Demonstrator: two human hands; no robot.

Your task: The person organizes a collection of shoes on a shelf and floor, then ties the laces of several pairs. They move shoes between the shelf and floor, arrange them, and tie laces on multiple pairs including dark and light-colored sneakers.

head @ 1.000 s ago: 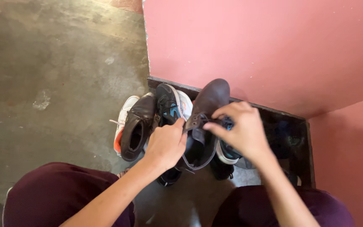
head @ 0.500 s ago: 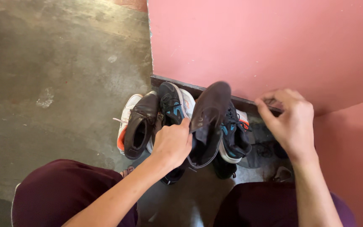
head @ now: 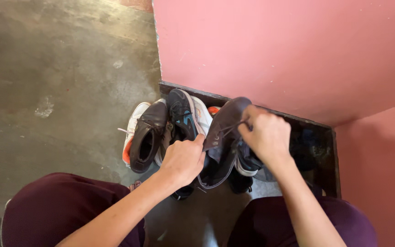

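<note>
1. The dark brown leather lace-up boot (head: 225, 132) is held up above the pile of shoes, at the foot of the pink wall (head: 275, 50). Its toe points to the wall and its open top points to the person.
2. The left hand (head: 184, 160) is shut tight on the left edge of the boot's opening, with the thumb on top.
3. The right hand (head: 266, 135) is closed over the top of the boot, and its fingers pinch a thin dark lace (head: 232, 126) that runs across the boot.
4. Just left of the boot stands a black sports shoe with blue marks (head: 184, 116). It touches the left hand.
5. Next to that one is another dark brown leather shoe (head: 147, 135), lying with its opening up.
6. A white shoe with an orange heel (head: 131, 135) lies at the left edge of the pile.
7. All the shoes rest on the grey concrete floor (head: 60, 82), in the corner of the wall.
8. The person's knees in dark red trousers (head: 65, 206) are at the bottom.
</note>
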